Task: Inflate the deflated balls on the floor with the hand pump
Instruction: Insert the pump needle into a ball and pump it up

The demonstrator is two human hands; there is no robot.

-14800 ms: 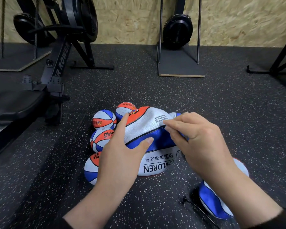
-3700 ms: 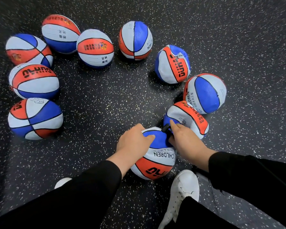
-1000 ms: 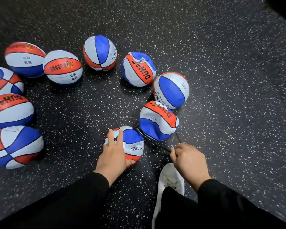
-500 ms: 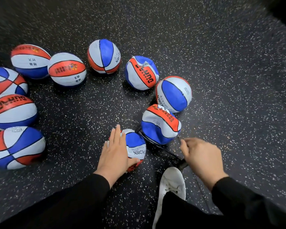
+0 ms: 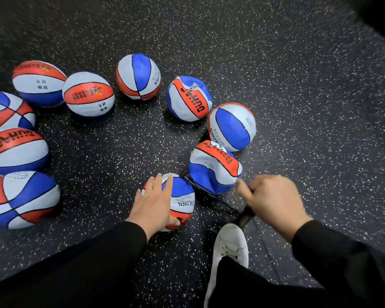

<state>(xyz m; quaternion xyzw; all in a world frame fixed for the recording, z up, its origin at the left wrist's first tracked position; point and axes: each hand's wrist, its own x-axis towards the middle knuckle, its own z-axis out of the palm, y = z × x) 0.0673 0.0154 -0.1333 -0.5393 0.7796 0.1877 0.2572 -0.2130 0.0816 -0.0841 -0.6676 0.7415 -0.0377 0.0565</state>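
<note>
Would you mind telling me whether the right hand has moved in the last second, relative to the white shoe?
Yes. The right hand, gripping the black pump handle, has risen up and rightward from just above the white shoe's toe.

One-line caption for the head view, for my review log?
Left hand steadies a small ball on the speckled floor while the right hand grips the hand pump; more balls lie around.

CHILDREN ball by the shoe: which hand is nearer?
Left. The left hand rests flat on the CHILDREN ball; the right hand is off to its right, gripping the pump handle, not touching it.
</note>
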